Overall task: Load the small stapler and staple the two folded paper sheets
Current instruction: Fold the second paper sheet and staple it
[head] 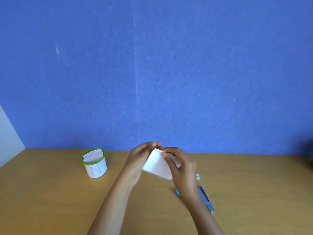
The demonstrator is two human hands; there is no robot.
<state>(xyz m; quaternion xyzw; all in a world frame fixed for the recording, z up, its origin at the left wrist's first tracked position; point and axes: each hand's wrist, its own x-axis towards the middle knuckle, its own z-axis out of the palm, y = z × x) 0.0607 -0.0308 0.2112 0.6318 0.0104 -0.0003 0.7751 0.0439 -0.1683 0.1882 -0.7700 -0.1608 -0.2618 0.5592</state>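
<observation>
Holding, head view: both hands carry the folded paper sheets (157, 167) just above the table (50, 200), in the middle of the scene, in front of the blue wall (152, 65)
left hand (139, 160): fingers curled round the sheets' far-left edge and gripping it; the fingertips are blurred
right hand (182, 168): thumb and fingers pinch the far-right edge, thumb on the upper face; a second white edge shows behind its fingers, so I judge there are two sheets, though the blur leaves me unsure
sheets' pose: white, tilted, one corner pointing near and right; not touching the table as far as I can tell
small stapler (205, 199): lies on the table to the near right of the hands, swung open with its metal channel up; its long axis runs far to near, leaning right at the near end
blue piece (177, 193): peeks out just left of the right wrist; whether it belongs to the stapler is hidden
small pale item (197, 176): just beside the right hand, on the far side of the stapler; possibly staples, too small to tell
cup (94, 164): green-rimmed, marked N, holds more folded paper, well apart on the left
deciding relation: the stapler sits just beside the right wrist and well apart from the left hand, so the right hand is the nearer to reach it
step, as I judge it: loading is not yet done, since the stapler lies open
</observation>
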